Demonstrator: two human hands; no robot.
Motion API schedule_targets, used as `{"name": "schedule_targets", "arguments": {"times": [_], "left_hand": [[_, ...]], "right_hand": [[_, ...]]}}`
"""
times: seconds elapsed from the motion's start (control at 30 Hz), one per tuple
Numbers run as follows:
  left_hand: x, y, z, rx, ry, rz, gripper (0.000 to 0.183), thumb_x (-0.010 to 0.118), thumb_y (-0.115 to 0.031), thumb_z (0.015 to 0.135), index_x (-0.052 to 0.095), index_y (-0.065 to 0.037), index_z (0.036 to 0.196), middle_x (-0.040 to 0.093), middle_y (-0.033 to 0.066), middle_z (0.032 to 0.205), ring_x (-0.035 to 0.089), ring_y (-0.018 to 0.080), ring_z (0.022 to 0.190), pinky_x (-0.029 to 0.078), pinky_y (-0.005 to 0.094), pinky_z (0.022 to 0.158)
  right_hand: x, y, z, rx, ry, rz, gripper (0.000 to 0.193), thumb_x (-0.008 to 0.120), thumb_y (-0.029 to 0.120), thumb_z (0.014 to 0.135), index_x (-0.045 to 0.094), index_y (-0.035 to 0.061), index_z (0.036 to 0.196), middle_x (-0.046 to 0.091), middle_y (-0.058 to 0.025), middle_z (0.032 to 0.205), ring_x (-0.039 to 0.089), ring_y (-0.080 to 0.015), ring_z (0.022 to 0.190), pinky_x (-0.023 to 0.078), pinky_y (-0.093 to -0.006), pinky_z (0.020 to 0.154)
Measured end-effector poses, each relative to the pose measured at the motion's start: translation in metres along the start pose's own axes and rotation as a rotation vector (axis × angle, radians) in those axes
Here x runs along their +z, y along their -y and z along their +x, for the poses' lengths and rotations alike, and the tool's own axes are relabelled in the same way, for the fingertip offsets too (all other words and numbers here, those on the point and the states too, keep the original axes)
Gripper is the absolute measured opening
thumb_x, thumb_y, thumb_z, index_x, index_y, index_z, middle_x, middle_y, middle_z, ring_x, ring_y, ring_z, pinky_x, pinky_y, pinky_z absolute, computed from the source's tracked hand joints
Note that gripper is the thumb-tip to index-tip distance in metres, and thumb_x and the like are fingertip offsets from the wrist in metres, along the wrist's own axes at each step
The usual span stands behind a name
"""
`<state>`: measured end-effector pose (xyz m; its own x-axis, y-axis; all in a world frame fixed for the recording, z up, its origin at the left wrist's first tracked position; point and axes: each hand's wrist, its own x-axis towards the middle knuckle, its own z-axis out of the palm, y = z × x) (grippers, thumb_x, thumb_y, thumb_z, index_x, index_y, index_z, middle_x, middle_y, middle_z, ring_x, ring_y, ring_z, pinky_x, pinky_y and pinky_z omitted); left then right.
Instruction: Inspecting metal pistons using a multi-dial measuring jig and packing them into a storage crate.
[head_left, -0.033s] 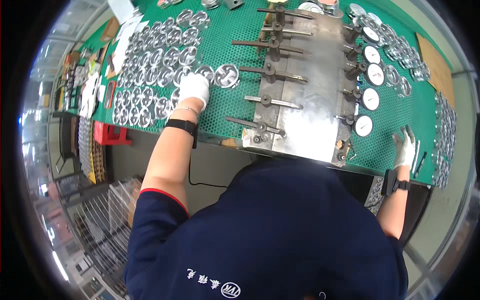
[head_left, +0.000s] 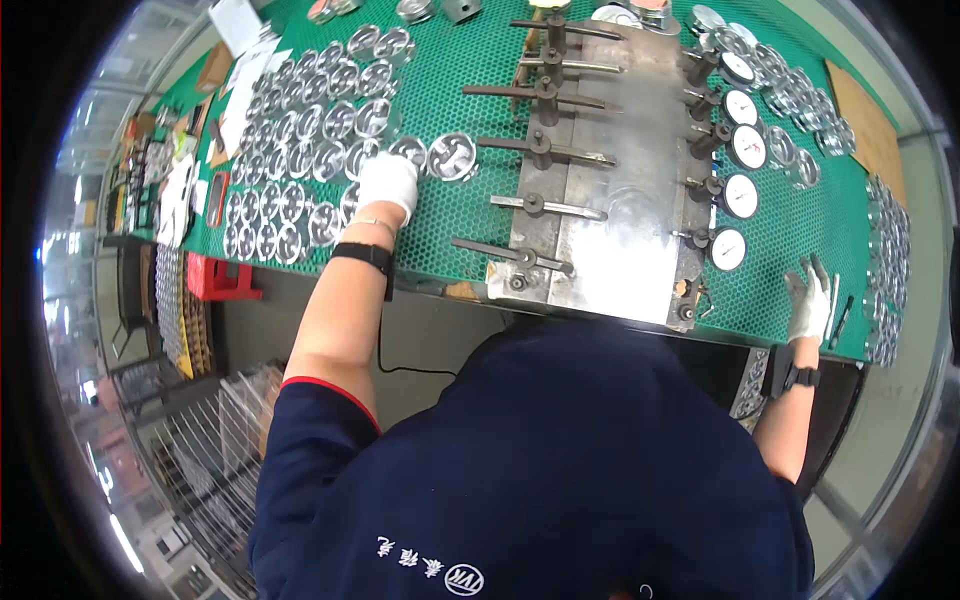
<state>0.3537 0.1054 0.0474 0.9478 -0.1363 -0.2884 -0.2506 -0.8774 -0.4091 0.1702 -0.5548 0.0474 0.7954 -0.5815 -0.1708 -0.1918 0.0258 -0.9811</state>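
Note:
My left hand (head_left: 386, 187), in a white glove, is among the metal pistons at the right side of their group. Its fingers are curled downward, and what lies under them is hidden. A piston (head_left: 408, 151) shows just past its fingers, and another piston (head_left: 452, 157) stands to the right. My right hand (head_left: 810, 302), in a white glove with dark fingertips, rests on the green mat with fingers apart and holds nothing. Beside it lie a light rod (head_left: 833, 302) and a dark pen-like tool (head_left: 845, 320).
A steel fixture (head_left: 625, 200) with clamp levers stands in the middle, dial gauges (head_left: 748, 147) along its right side. More pistons (head_left: 885, 270) line the right edge. A red-framed object (head_left: 217, 198) and papers lie at the left; a red stool (head_left: 222, 278) is below the bench.
My left hand has drawn slightly back toward me, showing more of the piston beyond its fingers. My right hand stays in place.

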Motion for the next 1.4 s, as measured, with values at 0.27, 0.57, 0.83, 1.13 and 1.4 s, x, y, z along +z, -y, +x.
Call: {"name": "schedule_targets", "arguments": {"times": [0.27,0.57,0.83,1.13,1.4], "left_hand": [[-0.073,0.031,-0.062,-0.170,0.041,-1.381,0.028,0.060,-0.022,0.093,0.067,0.001,0.109,0.071,0.0094,0.100,0.068,0.0165,0.087,0.053,0.0298,0.076],[-0.187,-0.072,-0.119,0.608,0.760,-2.060,0.031,0.049,-0.016,0.096,0.059,0.005,0.116,0.067,0.0113,0.107,0.065,0.0146,0.079,0.053,0.0270,0.071],[-0.175,-0.146,-0.117,0.682,-0.316,-0.851,0.065,0.073,-0.016,0.078,0.046,0.001,0.134,0.062,0.0175,0.112,0.061,0.0326,0.103,0.048,0.0391,0.094],[-0.165,-0.191,-0.093,0.613,-0.474,-0.773,0.096,0.082,-0.027,0.067,0.033,-0.003,0.147,0.047,0.0213,0.135,0.049,0.0399,0.121,0.044,0.0449,0.101],[-0.165,-0.197,-0.077,0.599,-0.354,-0.930,0.097,0.080,-0.021,0.068,0.029,-0.010,0.150,0.042,0.0212,0.139,0.048,0.0419,0.124,0.045,0.0454,0.101]], "right_hand": [[0.086,0.076,-0.126,-0.178,-0.059,-0.205,0.037,0.054,0.016,0.098,0.054,-0.0015,0.131,0.060,-0.0153,0.126,0.066,-0.0175,0.091,0.055,-0.0291,0.079],[0.248,0.133,-0.175,-0.597,0.802,-0.412,0.090,0.079,0.020,0.070,0.036,0.0082,0.148,0.058,-0.0198,0.122,0.064,-0.0313,0.096,0.053,-0.0370,0.086],[0.220,0.105,-0.148,-0.550,0.718,-1.004,0.089,0.075,0.028,0.074,0.032,0.0101,0.149,0.054,-0.0236,0.125,0.064,-0.0423,0.097,0.054,-0.0434,0.084],[0.176,0.084,-0.149,0.252,0.860,-0.427,0.083,0.069,0.029,0.083,0.030,-0.0053,0.148,0.065,-0.0202,0.114,0.063,-0.0271,0.107,0.051,-0.0356,0.090],[0.182,0.050,-0.151,0.165,0.790,-0.246,0.097,0.069,0.041,0.082,0.020,-0.0053,0.152,0.056,-0.0287,0.129,0.057,-0.0321,0.119,0.044,-0.0330,0.102]]}}
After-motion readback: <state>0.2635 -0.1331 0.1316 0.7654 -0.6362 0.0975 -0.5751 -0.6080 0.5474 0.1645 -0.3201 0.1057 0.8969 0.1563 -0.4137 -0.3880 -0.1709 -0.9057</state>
